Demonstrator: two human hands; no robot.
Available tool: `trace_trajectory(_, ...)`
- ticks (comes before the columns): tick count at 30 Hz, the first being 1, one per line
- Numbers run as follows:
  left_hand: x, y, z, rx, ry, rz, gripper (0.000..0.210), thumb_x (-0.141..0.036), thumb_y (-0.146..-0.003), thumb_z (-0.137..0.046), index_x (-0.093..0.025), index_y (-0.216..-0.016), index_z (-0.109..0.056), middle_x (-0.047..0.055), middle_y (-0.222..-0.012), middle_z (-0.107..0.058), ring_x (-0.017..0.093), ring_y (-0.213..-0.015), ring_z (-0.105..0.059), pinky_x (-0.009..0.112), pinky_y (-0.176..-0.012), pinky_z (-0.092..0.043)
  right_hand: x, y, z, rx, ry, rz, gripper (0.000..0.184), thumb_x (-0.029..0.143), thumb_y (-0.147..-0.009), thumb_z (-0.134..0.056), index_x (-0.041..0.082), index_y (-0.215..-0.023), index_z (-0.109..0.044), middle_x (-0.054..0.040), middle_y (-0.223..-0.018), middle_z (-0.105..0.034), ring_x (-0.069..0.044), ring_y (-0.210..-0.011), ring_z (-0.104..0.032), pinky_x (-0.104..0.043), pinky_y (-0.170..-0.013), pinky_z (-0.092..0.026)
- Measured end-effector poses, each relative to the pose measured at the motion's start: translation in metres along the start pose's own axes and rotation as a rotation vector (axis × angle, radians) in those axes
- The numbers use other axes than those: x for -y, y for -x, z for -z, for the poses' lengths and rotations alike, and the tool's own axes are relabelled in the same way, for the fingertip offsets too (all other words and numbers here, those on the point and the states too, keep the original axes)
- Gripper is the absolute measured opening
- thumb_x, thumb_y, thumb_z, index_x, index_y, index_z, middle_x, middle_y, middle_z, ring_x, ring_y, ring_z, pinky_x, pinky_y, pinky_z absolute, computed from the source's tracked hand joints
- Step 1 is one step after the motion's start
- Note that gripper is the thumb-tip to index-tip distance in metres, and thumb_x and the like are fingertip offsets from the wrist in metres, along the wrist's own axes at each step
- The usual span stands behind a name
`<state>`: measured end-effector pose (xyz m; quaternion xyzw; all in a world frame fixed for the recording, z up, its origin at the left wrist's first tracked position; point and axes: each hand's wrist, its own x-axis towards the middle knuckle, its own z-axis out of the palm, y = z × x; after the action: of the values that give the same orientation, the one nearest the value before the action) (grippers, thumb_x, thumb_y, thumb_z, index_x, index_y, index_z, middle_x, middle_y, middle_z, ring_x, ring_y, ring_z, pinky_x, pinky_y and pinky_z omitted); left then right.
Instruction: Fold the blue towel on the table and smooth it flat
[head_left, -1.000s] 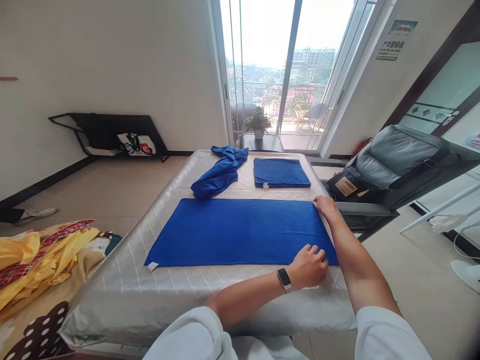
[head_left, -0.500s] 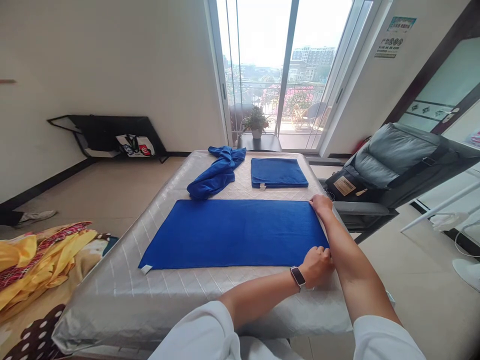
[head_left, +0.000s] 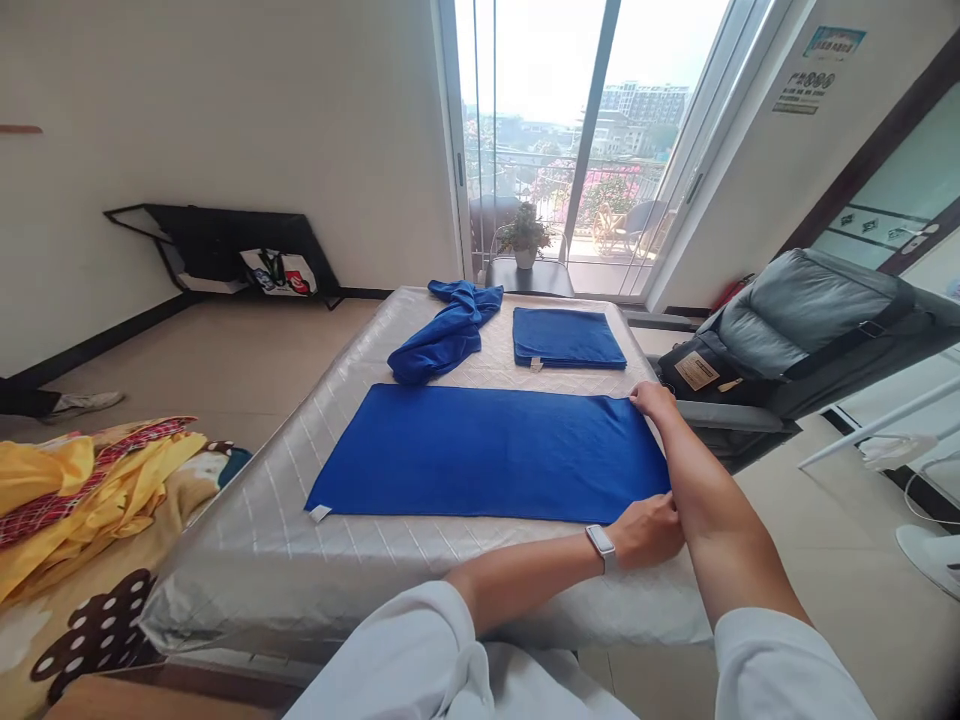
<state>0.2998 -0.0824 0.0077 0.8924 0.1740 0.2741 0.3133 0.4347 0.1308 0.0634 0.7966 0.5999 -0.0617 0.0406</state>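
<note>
A blue towel (head_left: 480, 455) lies spread lengthwise across the silver-covered mattress (head_left: 360, 550), with a white tag at its near left corner. My right hand (head_left: 655, 400) pinches its far right corner. At the near right corner is my left hand (head_left: 646, 530), a watch on its wrist; the fingers are closed on the towel's edge, partly hidden behind my right forearm. Beyond the spread towel, a folded blue towel stack (head_left: 570, 338) with a white tag sits at the right. Left of that stack lies a crumpled blue towel (head_left: 442, 335).
A grey recliner (head_left: 810, 310) with a black bag on it stands along the right side. On the left, yellow and patterned bedding (head_left: 105, 510) is heaped. A potted plant (head_left: 525, 240) stands on a chair by the glass door. A person's shoe (head_left: 88, 402) shows at far left.
Both hands have shifted slightly right with the towel's right end, where faint ripples now show. The camera view has also turned a little.
</note>
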Motion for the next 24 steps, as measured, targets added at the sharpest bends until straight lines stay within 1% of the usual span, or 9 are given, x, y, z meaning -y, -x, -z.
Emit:
trace_trajectory(2,-0.007,0.008,0.015,-0.035,-0.099,0.099,0.016,-0.015,-0.099,-0.049,-0.014,-0.106,-0.063,0.012,-0.106,-0.068,0.022,-0.092,-0.067,0.035,-0.081,-0.060,-0.003,0.001,0.010,0.030,-0.011,0.013,0.025,0.025,-0.095,-0.068,0.023,-0.115,-0.082,-0.0200,-0.130,-0.073,-0.031,-0.117,-0.071,-0.037,-0.090,-0.055)
trace_trajectory(4,-0.010,0.018,0.031,-0.112,-0.098,0.177,0.013,-0.018,-0.098,-0.052,-0.014,-0.105,-0.062,0.011,-0.107,-0.067,0.019,-0.088,-0.068,0.032,-0.081,-0.061,-0.006,0.001,0.023,0.056,-0.031,0.021,0.023,0.022,-0.094,-0.068,0.020,-0.110,-0.083,-0.0223,-0.125,-0.075,-0.031,-0.114,-0.073,-0.037,-0.089,-0.055)
trace_trajectory(8,-0.009,0.042,0.064,-0.330,0.166,0.280,0.005,-0.016,-0.089,-0.063,-0.017,-0.093,-0.062,0.006,-0.102,-0.067,0.013,-0.082,-0.067,0.027,-0.082,-0.060,-0.003,0.002,0.051,0.080,-0.132,0.037,0.027,0.021,-0.098,-0.059,0.014,-0.110,-0.082,-0.0222,-0.098,-0.081,-0.030,-0.093,-0.079,-0.038,-0.087,-0.059)
trace_trajectory(12,-0.011,0.072,0.101,-0.478,0.482,0.375,0.008,-0.015,-0.080,-0.066,-0.019,-0.086,-0.062,0.001,-0.088,-0.067,0.012,-0.076,-0.066,0.023,-0.073,-0.057,0.023,0.005,0.078,0.035,-0.324,0.092,0.032,0.019,-0.101,-0.054,0.015,-0.124,-0.076,-0.0205,-0.099,-0.080,-0.027,-0.089,-0.079,-0.039,-0.087,-0.062)
trace_trajectory(14,-0.013,0.094,0.122,-0.540,0.549,0.421,0.007,-0.018,-0.080,-0.066,-0.019,-0.085,-0.062,-0.001,-0.080,-0.066,0.011,-0.072,-0.065,0.022,-0.069,-0.054,0.047,0.009,0.087,0.042,-0.460,0.155,0.030,0.017,-0.102,-0.054,0.015,-0.122,-0.076,-0.0194,-0.099,-0.080,-0.024,-0.088,-0.079,-0.037,-0.086,-0.063)
trace_trajectory(17,-0.013,0.138,0.153,-0.604,0.567,0.494,0.007,-0.024,-0.079,-0.065,-0.020,-0.083,-0.060,-0.003,-0.072,-0.062,0.011,-0.067,-0.060,0.021,-0.063,-0.048,0.096,0.017,0.094,0.107,-0.650,0.290,0.024,0.016,-0.102,-0.056,0.011,-0.113,-0.077,-0.0169,-0.100,-0.080,-0.019,-0.086,-0.078,-0.032,-0.088,-0.062)
trace_trajectory(20,-0.009,0.190,0.181,-0.680,0.541,0.579,0.011,-0.030,-0.080,-0.062,-0.021,-0.082,-0.058,-0.005,-0.068,-0.056,0.011,-0.061,-0.055,0.022,-0.058,-0.043,0.157,0.026,0.092,0.194,-0.758,0.431,0.016,0.016,-0.096,-0.066,0.013,-0.107,-0.078,-0.0100,-0.098,-0.081,-0.016,-0.087,-0.078,-0.029,-0.089,-0.062)
trace_trajectory(22,-0.005,0.227,0.197,-0.782,0.477,0.652,0.013,-0.034,-0.080,-0.060,-0.021,-0.081,-0.057,-0.006,-0.068,-0.053,0.011,-0.059,-0.052,0.023,-0.058,-0.041,0.203,0.033,0.085,0.230,-0.787,0.574,0.016,0.015,-0.088,-0.076,0.015,-0.103,-0.080,-0.0056,-0.092,-0.082,-0.017,-0.085,-0.077,-0.030,-0.085,-0.063)
trace_trajectory(24,-0.003,0.262,0.211,-0.903,0.389,0.731,0.015,-0.037,-0.080,-0.060,-0.022,-0.080,-0.056,-0.006,-0.067,-0.051,0.011,-0.059,-0.050,0.024,-0.058,-0.041,0.253,0.040,0.075,0.221,-0.794,0.732,0.019,0.014,-0.081,-0.081,0.016,-0.100,-0.080,-0.0030,-0.086,-0.081,-0.018,-0.083,-0.077,-0.029,-0.081,-0.062)
